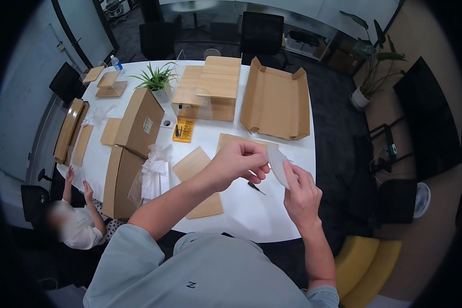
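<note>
A thin, whitish, translucent piece (278, 165), perhaps a plastic bag or sheet, is held up above the table by my right hand (302, 197), its fingers closed on the lower edge. My left hand (241, 161) is beside it with fingers curled in and thumb against fingertips. What the left fingers pinch, if anything, is too small to tell. Below the hands a dark screwdriver (256, 188) lies on the white table (262, 218). Under my left forearm is a light wooden panel (196, 163), and another wooden panel (206, 206) lies nearer me.
An open cardboard box (277, 100) lies at the far right, beside a wooden shelf unit (213, 84). Past my left arm are a yellow tool packet (183, 130), white wrapping (156, 167) and a tall open carton (138, 120). A seated person (82, 226) works at the left.
</note>
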The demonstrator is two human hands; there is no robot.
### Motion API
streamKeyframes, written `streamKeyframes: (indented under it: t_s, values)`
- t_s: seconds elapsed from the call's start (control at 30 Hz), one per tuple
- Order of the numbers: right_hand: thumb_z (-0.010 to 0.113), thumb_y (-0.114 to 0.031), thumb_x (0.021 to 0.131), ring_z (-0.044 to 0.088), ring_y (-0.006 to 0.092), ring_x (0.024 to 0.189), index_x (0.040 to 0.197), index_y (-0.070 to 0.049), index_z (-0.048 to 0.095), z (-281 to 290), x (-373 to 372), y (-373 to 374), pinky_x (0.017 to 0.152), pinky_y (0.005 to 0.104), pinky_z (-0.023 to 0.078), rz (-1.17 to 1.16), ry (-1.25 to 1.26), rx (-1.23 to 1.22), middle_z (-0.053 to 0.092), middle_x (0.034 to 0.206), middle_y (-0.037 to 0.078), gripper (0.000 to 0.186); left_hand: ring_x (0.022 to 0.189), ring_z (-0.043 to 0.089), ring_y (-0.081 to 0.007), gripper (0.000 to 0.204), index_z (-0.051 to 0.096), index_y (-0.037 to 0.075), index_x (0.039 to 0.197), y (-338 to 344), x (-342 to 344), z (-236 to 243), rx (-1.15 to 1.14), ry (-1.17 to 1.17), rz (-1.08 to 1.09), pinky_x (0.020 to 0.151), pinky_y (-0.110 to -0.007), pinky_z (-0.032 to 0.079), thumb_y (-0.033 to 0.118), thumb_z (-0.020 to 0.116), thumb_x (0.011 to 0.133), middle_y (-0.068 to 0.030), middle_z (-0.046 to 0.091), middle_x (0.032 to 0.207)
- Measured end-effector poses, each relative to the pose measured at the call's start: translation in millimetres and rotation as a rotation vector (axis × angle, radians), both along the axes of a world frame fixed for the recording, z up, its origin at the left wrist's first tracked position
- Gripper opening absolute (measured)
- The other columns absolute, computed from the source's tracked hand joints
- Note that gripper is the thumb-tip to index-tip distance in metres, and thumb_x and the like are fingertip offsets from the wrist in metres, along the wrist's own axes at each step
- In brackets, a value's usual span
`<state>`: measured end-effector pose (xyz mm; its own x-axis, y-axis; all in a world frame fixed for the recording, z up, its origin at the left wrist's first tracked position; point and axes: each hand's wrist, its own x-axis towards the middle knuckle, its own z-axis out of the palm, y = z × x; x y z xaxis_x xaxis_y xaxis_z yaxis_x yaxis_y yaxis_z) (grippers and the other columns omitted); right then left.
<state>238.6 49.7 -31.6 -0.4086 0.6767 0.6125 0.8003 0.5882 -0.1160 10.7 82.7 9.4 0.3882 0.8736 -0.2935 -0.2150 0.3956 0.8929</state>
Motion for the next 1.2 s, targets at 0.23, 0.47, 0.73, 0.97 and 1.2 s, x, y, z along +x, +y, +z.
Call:
streamKeyframes:
  t_s: [0.23, 0.47, 0.73, 0.97, 1.2]
  values:
    - [0.066, 0.011, 0.064, 0.067, 0.0250, 0.083, 0.127, -0.005, 0.064, -3, -1, -2, 0.060, 0.0344, 0.057, -0.013, 0.010, -0.040, 0.066, 0.101, 0.009, 0.066, 0.069, 0.066, -0.0085, 0.012, 0.067, 0.005, 0.088, 3, 3, -1, -0.130, -0.080, -0.011, 0.060, -0.024, 0.056, 0.016, 0.068, 0.091, -0.0048, 0.069, 0.082]
    - [0.068, 0.011, 0.062, 0.067, 0.0252, 0.084, 0.129, -0.005, 0.063, -5, -5, -6, 0.060, 0.0351, 0.057, -0.016, 0.027, -0.079, 0.066, 0.101, 0.009, 0.069, 0.065, 0.062, -0.0057, 0.011, 0.064, 0.007, 0.084, 7, 5, -7, -0.148, -0.142, -0.016, 0.057, -0.021, 0.054, 0.016, 0.067, 0.090, -0.0026, 0.066, 0.079]
    - [0.067, 0.006, 0.079, 0.068, 0.0310, 0.079, 0.126, -0.002, 0.063, -7, -14, -15, 0.062, 0.0381, 0.055, 0.059, 0.271, -0.329, 0.067, 0.097, 0.013, 0.048, 0.065, 0.060, -0.0054, 0.012, 0.059, 0.011, 0.083, 1, 17, -14, -0.175, -0.219, 0.076, 0.057, -0.021, 0.053, 0.017, 0.064, 0.092, -0.0007, 0.063, 0.077]
    - [0.063, 0.004, 0.086, 0.065, 0.0378, 0.074, 0.103, 0.004, 0.061, -7, -18, -18, 0.064, 0.0408, 0.052, 0.075, 0.371, -0.414, 0.063, 0.089, 0.019, 0.017, 0.072, 0.061, -0.0072, 0.008, 0.062, 0.010, 0.087, -1, 17, -13, -0.186, -0.197, 0.075, 0.065, -0.024, 0.056, 0.017, 0.063, 0.092, -0.0003, 0.063, 0.081]
    - [0.063, 0.004, 0.086, 0.065, 0.0384, 0.074, 0.101, 0.004, 0.061, -7, -18, -19, 0.064, 0.0416, 0.052, 0.067, 0.358, -0.392, 0.063, 0.088, 0.019, 0.016, 0.071, 0.063, -0.0062, 0.016, 0.065, 0.009, 0.091, -3, 17, -18, -0.141, -0.173, 0.063, 0.065, -0.023, 0.056, 0.023, 0.066, 0.098, -0.0018, 0.067, 0.084]
